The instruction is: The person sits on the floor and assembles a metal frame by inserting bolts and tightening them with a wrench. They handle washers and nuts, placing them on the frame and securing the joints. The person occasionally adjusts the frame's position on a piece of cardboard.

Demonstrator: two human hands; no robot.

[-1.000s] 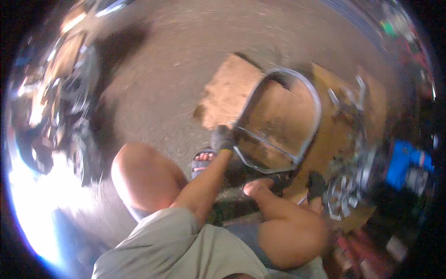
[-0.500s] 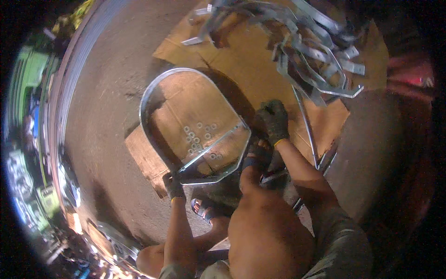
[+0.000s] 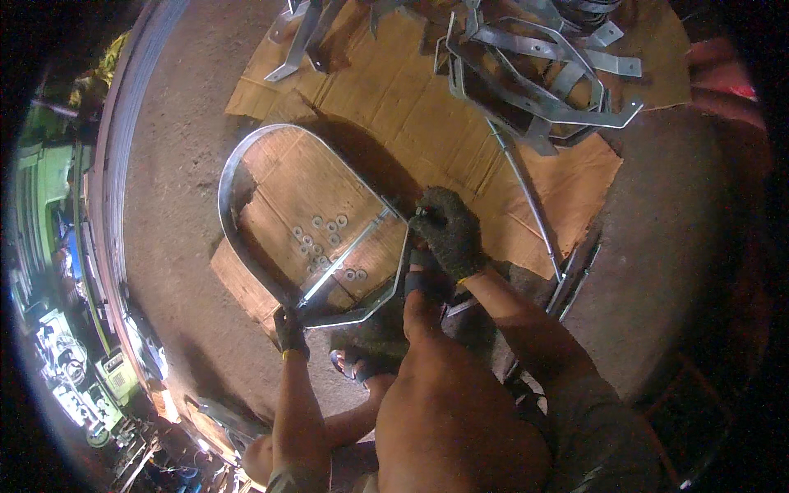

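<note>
A metal strap hoop (image 3: 223, 197), round at its far end and angled at its near end, is held tilted over cardboard. A rod (image 3: 349, 256) crosses its inside. My left hand (image 3: 290, 333), in a dark glove, is closed on the hoop's near left corner, where the rod meets it. Beside the hoop's right corner, my gloved right hand (image 3: 452, 234) pinches a small shiny metal piece, too small to name for sure. Several washer-like rings (image 3: 318, 249) lie on the cardboard (image 3: 288, 177) seen through the hoop.
Bent metal brackets (image 3: 526, 103) are heaped on the cardboard at the far right. A long thin rod (image 3: 526, 189) lies right of my right hand. My sandalled feet (image 3: 349, 364) are close below the hoop. Long metal bars (image 3: 111, 205) run along the left.
My right hand has come left and toward the hoop's right corner, with a small metal piece showing in its fingertips. My left hand keeps hold of the hoop. The view has shifted slightly.
</note>
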